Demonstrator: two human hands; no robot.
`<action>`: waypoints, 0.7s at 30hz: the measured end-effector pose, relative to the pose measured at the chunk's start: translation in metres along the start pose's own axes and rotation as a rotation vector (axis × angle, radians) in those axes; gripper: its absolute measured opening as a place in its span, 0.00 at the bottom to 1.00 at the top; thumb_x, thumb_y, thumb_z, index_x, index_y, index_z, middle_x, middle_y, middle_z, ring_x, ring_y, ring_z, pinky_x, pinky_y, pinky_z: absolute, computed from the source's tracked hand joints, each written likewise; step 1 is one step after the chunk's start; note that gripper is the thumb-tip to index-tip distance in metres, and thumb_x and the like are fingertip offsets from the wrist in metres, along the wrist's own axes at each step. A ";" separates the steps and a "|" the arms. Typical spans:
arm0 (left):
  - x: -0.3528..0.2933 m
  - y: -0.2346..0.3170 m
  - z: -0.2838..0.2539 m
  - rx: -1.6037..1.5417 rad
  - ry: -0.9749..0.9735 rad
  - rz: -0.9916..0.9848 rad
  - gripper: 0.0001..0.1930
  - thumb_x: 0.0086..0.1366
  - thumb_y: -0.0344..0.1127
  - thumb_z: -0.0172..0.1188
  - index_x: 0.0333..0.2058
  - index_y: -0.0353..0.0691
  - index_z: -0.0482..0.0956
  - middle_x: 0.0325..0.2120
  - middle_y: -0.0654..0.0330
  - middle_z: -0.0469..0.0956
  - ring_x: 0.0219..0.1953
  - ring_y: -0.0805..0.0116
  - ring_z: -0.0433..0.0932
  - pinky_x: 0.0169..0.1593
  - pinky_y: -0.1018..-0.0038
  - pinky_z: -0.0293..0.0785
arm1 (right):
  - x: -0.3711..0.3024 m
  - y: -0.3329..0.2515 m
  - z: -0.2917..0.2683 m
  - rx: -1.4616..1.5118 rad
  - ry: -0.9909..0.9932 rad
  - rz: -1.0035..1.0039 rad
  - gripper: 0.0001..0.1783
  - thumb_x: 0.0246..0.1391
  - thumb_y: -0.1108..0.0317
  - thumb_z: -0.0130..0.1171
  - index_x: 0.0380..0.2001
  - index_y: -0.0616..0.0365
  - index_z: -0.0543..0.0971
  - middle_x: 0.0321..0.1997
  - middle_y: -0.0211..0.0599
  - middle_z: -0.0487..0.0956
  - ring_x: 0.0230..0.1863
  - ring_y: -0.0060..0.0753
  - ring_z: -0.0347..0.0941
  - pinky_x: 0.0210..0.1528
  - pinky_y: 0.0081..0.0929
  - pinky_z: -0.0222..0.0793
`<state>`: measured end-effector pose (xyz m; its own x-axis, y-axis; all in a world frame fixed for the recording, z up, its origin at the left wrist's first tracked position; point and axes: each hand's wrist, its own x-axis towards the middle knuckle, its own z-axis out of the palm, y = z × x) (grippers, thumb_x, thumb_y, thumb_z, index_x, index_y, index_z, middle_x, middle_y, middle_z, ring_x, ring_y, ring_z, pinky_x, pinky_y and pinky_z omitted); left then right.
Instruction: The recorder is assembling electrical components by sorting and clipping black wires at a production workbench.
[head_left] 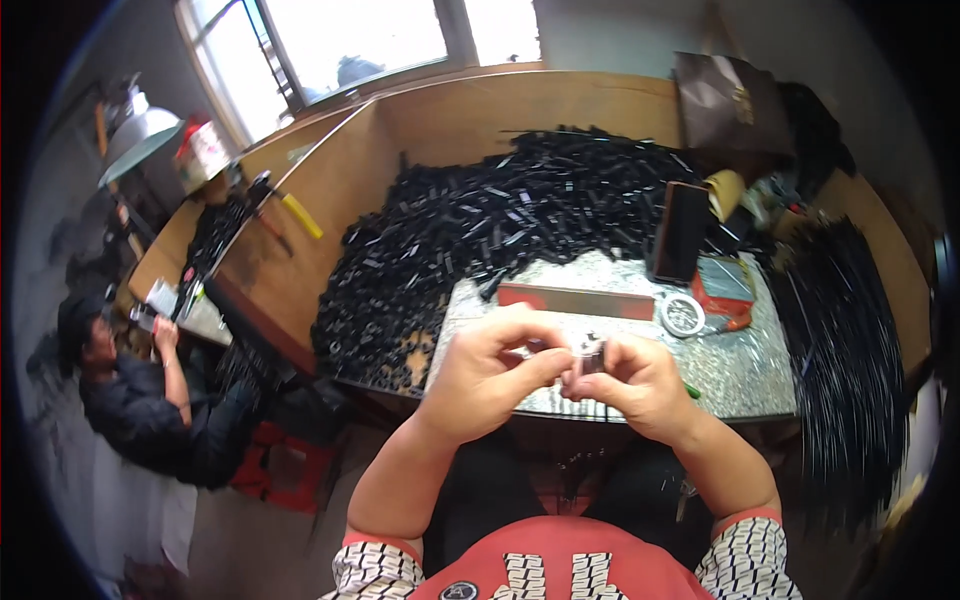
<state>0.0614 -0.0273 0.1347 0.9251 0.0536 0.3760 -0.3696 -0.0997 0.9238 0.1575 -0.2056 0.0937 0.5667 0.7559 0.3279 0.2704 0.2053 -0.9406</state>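
Note:
In front of my chest, just over the worktop's front edge, my two hands nearly meet. My right hand (645, 388) pinches a small dark rectangular piece (593, 354) between thumb and fingers. Thumb and fingertips of my left hand (492, 378) are pressed together close beside that piece; whatever is between them is too small to make out. Just beyond the hands, a long flat bar (575, 301), reddish and grey, lies across the pale speckled worktop (740, 375).
Small black parts (500, 210) are heaped behind and left. At right stand an upright dark flat case (678, 232), a white ring (683, 315), a red-and-grey package (722, 290) and long black strips (845, 350). A wooden partition (310, 190) separates a seated co-worker (140, 400) at left.

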 end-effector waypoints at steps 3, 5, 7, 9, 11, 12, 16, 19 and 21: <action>0.008 -0.003 0.011 -0.098 -0.017 -0.031 0.04 0.60 0.26 0.60 0.33 0.31 0.78 0.26 0.62 0.78 0.28 0.79 0.76 0.30 0.83 0.73 | -0.006 0.001 0.004 0.286 0.070 0.079 0.06 0.52 0.77 0.59 0.30 0.66 0.72 0.31 0.45 0.79 0.32 0.37 0.80 0.37 0.32 0.80; 0.005 0.000 0.008 -0.096 -0.044 -0.061 0.04 0.61 0.22 0.58 0.36 0.29 0.77 0.28 0.62 0.78 0.31 0.77 0.77 0.35 0.81 0.75 | -0.005 -0.002 0.011 0.320 0.094 0.099 0.11 0.51 0.75 0.61 0.36 0.67 0.71 0.29 0.43 0.79 0.29 0.36 0.80 0.34 0.30 0.79; 0.005 0.000 0.008 -0.161 -0.047 -0.064 0.06 0.61 0.22 0.59 0.37 0.30 0.76 0.29 0.62 0.78 0.31 0.78 0.77 0.35 0.81 0.75 | -0.007 -0.002 0.012 0.275 0.105 0.088 0.14 0.52 0.71 0.62 0.38 0.66 0.71 0.29 0.42 0.79 0.28 0.35 0.79 0.33 0.29 0.79; 0.001 -0.001 0.005 -0.193 -0.031 -0.091 0.08 0.61 0.22 0.59 0.39 0.30 0.76 0.30 0.62 0.78 0.31 0.78 0.77 0.36 0.82 0.75 | -0.006 0.000 0.015 0.279 0.087 0.071 0.14 0.52 0.70 0.62 0.38 0.66 0.71 0.28 0.42 0.79 0.28 0.34 0.79 0.32 0.28 0.79; -0.003 -0.006 0.003 -0.248 0.008 -0.066 0.13 0.60 0.22 0.59 0.45 0.31 0.73 0.32 0.61 0.78 0.34 0.78 0.77 0.39 0.81 0.75 | -0.004 0.002 0.016 0.263 0.086 0.056 0.16 0.53 0.68 0.63 0.40 0.65 0.71 0.28 0.42 0.79 0.26 0.35 0.79 0.31 0.30 0.79; -0.006 -0.010 0.001 -0.248 0.013 -0.066 0.13 0.60 0.22 0.59 0.45 0.31 0.73 0.32 0.61 0.78 0.34 0.78 0.77 0.39 0.81 0.75 | -0.005 0.004 0.017 0.264 0.081 0.058 0.16 0.53 0.68 0.63 0.40 0.65 0.71 0.28 0.42 0.79 0.26 0.35 0.79 0.31 0.30 0.79; -0.023 -0.045 -0.042 0.080 0.498 0.062 0.16 0.60 0.23 0.60 0.47 0.33 0.72 0.33 0.59 0.78 0.38 0.75 0.77 0.41 0.78 0.75 | -0.006 0.008 0.009 0.264 0.170 0.082 0.15 0.54 0.70 0.60 0.41 0.66 0.70 0.27 0.42 0.79 0.24 0.35 0.79 0.31 0.32 0.80; -0.053 -0.095 -0.114 0.784 0.789 -0.145 0.09 0.58 0.31 0.63 0.37 0.35 0.77 0.29 0.55 0.79 0.33 0.63 0.78 0.39 0.70 0.75 | -0.004 0.011 0.001 0.274 0.187 0.098 0.15 0.54 0.73 0.58 0.43 0.67 0.69 0.26 0.41 0.79 0.23 0.35 0.79 0.29 0.32 0.80; -0.077 -0.111 -0.141 1.108 0.783 -0.276 0.09 0.56 0.35 0.64 0.33 0.36 0.79 0.27 0.52 0.78 0.32 0.55 0.79 0.38 0.64 0.75 | -0.002 0.010 0.005 0.288 0.183 0.106 0.15 0.54 0.73 0.58 0.43 0.67 0.69 0.26 0.40 0.78 0.23 0.35 0.79 0.29 0.31 0.80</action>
<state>0.0192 0.1201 0.0136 0.5304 0.7021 0.4751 0.4184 -0.7042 0.5736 0.1554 -0.2024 0.0831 0.7168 0.6638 0.2133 -0.0130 0.3186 -0.9478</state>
